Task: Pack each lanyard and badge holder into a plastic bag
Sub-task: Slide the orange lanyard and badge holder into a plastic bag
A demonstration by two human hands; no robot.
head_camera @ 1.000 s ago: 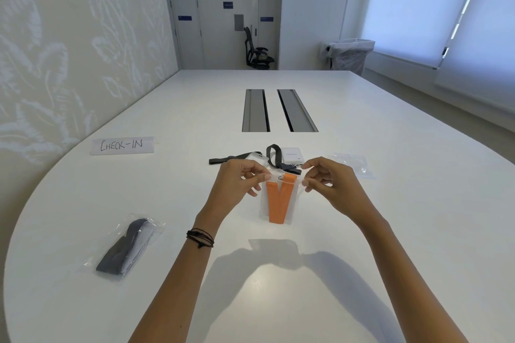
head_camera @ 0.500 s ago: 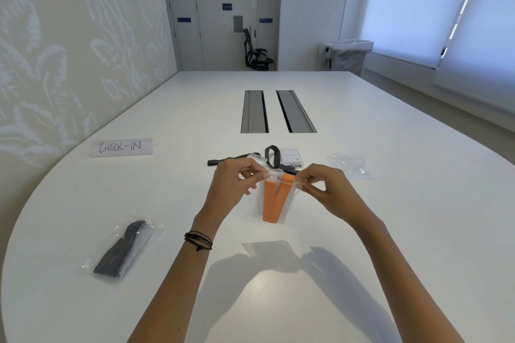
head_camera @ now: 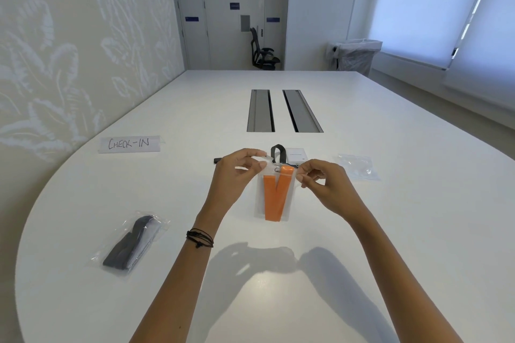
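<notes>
A clear plastic bag hangs upright above the table with a folded orange lanyard inside it. My left hand pinches the bag's top left corner. My right hand pinches the top right corner. Behind them a black lanyard lies loose on the table beside a white badge holder. A crumpled clear bag lies to the right. At the left front a sealed bag holding a grey lanyard lies flat.
A white card reading CHECK-IN lies at the left. Two grey cable hatches are set into the white table beyond the hands. An office chair and a lined bin stand past the far end.
Both hands have kept their pinch on the bag's top edge and shifted it slightly; the bag with the orange lanyard still hangs between them.
</notes>
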